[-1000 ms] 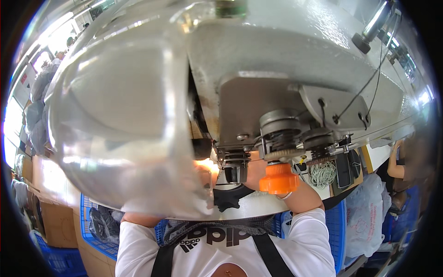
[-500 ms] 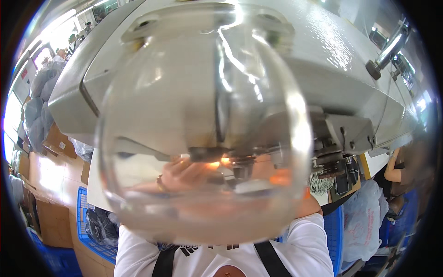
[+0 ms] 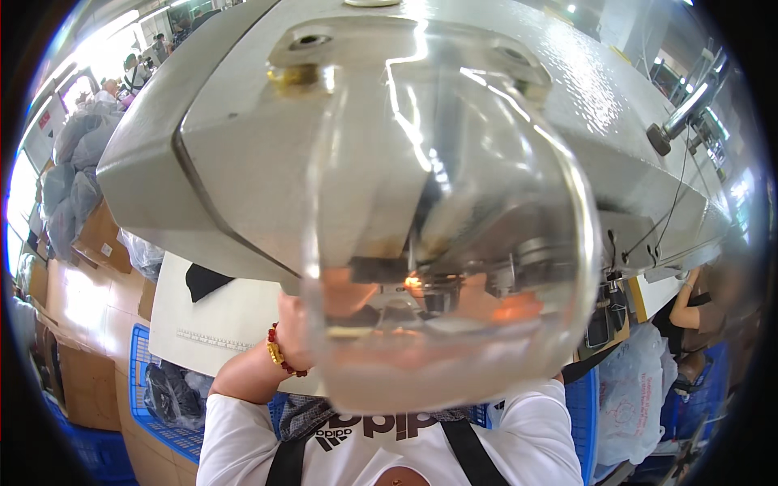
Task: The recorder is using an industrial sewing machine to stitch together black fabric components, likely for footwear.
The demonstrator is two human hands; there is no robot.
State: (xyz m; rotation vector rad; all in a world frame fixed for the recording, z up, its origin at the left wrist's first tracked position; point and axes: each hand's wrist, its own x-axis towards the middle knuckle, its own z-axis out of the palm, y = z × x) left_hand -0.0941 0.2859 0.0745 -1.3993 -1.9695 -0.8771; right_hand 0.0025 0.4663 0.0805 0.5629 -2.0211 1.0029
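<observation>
A large sewing machine (image 3: 243,138) fills the upper middle, with a clear plastic guard (image 3: 454,178) hanging close in front. My left hand (image 3: 295,324), wearing a beaded red and gold bracelet (image 3: 281,352), reaches in beside the guard's left edge. Its fingers pass behind the guard and look bent and blurred. Seen only through the plastic, my right hand (image 3: 482,300) lies at the right of the lit needle area (image 3: 413,283). Whatever either hand touches or holds there is smeared. A black cloth piece (image 3: 207,281) lies on the white table to the left of my left hand.
The white worktable (image 3: 182,312) carries a printed ruler strip (image 3: 215,340). Blue baskets (image 3: 146,356) stand low at left and right, the left one with dark bagged goods. A clear plastic bag (image 3: 632,397) is at right. Another person's arm (image 3: 687,304) shows at far right.
The guard and machine appear shifted right in the picture. My left wrist and bracelet now show outside the guard, and the black cloth and ruler strip have come into sight.
</observation>
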